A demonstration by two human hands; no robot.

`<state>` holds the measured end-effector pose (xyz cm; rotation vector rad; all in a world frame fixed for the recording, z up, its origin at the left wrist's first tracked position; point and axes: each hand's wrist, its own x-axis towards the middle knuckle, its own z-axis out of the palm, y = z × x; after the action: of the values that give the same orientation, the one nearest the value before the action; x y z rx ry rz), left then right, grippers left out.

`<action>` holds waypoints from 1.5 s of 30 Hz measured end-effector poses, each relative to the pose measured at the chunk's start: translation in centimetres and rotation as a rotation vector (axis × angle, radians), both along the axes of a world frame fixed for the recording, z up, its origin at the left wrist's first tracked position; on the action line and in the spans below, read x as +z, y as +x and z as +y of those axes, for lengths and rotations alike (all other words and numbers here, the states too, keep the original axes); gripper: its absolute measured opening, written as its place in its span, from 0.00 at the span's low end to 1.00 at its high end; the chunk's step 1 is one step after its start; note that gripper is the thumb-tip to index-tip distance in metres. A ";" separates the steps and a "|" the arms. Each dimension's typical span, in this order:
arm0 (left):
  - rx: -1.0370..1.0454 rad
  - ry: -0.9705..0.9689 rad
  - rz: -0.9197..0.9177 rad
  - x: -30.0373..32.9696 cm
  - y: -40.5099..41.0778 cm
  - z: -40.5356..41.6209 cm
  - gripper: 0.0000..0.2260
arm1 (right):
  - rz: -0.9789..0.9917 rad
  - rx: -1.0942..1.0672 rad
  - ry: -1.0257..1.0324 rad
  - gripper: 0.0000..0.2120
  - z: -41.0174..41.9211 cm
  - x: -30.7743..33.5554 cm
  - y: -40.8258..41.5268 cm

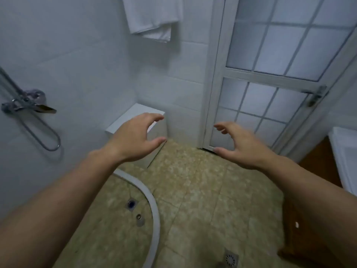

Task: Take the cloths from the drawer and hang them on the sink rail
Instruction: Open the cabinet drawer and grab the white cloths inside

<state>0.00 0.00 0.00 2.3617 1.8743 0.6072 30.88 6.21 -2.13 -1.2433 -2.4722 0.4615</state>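
Your left hand (135, 138) and right hand (241, 146) are both empty, fingers loosely spread. No cloths from the drawer are visible; only a towel (152, 16) hangs above your left hand. I judge the task hardly begun.

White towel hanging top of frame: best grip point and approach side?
Pinch the white towel at its free bottom hem, lower right corner, coming from below and in front. It hangs flat against the wall in folded layers; its top is out of frame. Both hands hold nothing.
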 end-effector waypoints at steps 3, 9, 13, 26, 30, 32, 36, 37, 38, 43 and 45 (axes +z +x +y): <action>0.080 -0.060 0.022 -0.5 1.7 3.3 0.30 | -0.010 0.073 -0.025 0.33 5.9 -0.4 0.8; 0.252 -0.127 0.057 -0.4 1.7 8.1 0.30 | -0.028 0.193 -0.063 0.38 16.5 -1.5 -0.8; 0.372 -0.114 0.031 -0.7 -0.5 11.6 0.28 | -0.055 0.302 -0.063 0.40 22.2 -2.6 -4.7; 0.394 -0.213 0.007 -5.0 -10.9 32.3 0.29 | -0.098 0.436 -0.058 0.34 41.3 -4.3 -18.8; 0.444 -0.235 -0.006 -5.0 -14.9 38.5 0.28 | -0.080 0.444 -0.077 0.34 47.5 -4.5 -22.9; 0.440 -0.278 0.018 -5.3 -16.3 41.3 0.29 | -0.106 0.476 -0.078 0.34 50.6 -5.0 -24.7; 0.533 -0.261 0.017 -5.8 -18.9 46.3 0.29 | -0.128 0.539 -0.080 0.34 57.5 -6.8 -29.0; 0.568 -0.257 0.006 -6.0 -19.4 47.4 0.29 | -0.132 0.555 -0.083 0.34 59.1 -7.2 -30.1; 0.595 -0.258 0.006 -6.4 -19.9 48.5 0.29 | -0.130 0.574 -0.086 0.34 60.7 -7.6 -31.2; 0.768 -0.309 -0.031 -7.8 -21.9 53.4 0.30 | -0.132 0.700 -0.140 0.34 67.9 -10.5 -36.2; 0.809 -0.337 -0.035 -8.6 -22.1 55.8 0.30 | -0.149 0.755 -0.171 0.34 71.2 -11.7 -38.1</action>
<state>-22.10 55.83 -8.56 1.3317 2.6303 0.3131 -7.22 77.42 -13.85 -0.3458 -3.0297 0.7937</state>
